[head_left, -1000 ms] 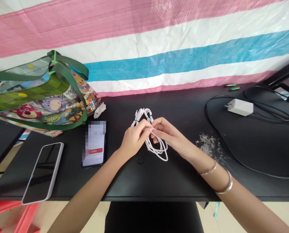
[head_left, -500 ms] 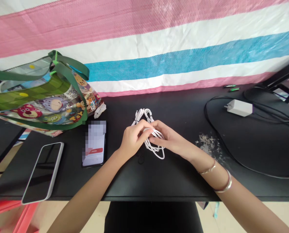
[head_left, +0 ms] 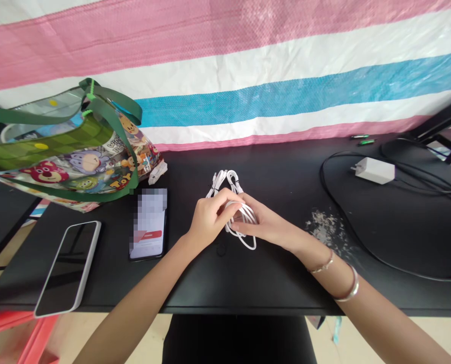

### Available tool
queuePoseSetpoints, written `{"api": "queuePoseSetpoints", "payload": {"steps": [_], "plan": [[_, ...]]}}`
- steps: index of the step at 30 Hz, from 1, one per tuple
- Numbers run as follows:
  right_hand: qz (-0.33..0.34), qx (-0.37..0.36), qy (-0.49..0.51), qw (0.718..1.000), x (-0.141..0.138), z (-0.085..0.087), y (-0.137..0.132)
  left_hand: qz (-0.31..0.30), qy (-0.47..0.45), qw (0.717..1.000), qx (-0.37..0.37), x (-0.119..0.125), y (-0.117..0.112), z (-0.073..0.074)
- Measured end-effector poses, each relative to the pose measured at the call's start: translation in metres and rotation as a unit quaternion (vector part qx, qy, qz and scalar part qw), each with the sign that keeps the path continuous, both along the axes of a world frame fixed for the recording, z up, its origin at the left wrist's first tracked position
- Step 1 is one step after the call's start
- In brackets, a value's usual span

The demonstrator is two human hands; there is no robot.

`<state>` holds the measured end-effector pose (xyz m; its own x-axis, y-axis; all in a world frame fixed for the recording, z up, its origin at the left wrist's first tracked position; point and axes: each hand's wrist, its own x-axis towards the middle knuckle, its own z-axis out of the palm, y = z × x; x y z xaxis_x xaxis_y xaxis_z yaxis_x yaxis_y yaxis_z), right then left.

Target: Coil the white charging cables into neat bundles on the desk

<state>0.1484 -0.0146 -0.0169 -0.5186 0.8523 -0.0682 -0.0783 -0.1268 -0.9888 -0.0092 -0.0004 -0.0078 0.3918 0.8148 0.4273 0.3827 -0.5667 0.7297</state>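
A loosely coiled white cable (head_left: 251, 239) is held between my two hands above the middle of the black table. My left hand (head_left: 212, 216) pinches the top of the coil between thumb and fingers. From the other side, my right hand (head_left: 258, 218) grips the coil, its thumb lying across the loops and its fingers partly hidden behind them. Just beyond my hands lie two bundled white cables, one on the left (head_left: 215, 183) and one on the right (head_left: 233, 180), each bound with a dark tie. A thin black loop (head_left: 221, 248) rests on the table below my left hand.
To the left are a phone with a lit screen (head_left: 149, 227), a white-edged phone (head_left: 69, 268) and a green-handled clear bag (head_left: 85, 167). At right lie a white charger (head_left: 374, 170), a black cord (head_left: 337, 202) and small green items (head_left: 366, 142). A striped sheet (head_left: 248, 111) hangs behind.
My right thumb has shifted slightly down on the coil, and the loops sit a little more open between my hands. My left hand keeps its pinch.
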Motion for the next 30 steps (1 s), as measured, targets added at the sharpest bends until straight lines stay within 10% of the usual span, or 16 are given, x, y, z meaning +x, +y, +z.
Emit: {"api": "queuePoseSetpoints", "payload": {"steps": [30], "plan": [[-0.014, 0.074, -0.113, 0.991, 0.0001, -0.0057, -0.0018, -0.015, 0.074, 0.997, 0.026, -0.0003, 0.0024, -0.0014]]}}
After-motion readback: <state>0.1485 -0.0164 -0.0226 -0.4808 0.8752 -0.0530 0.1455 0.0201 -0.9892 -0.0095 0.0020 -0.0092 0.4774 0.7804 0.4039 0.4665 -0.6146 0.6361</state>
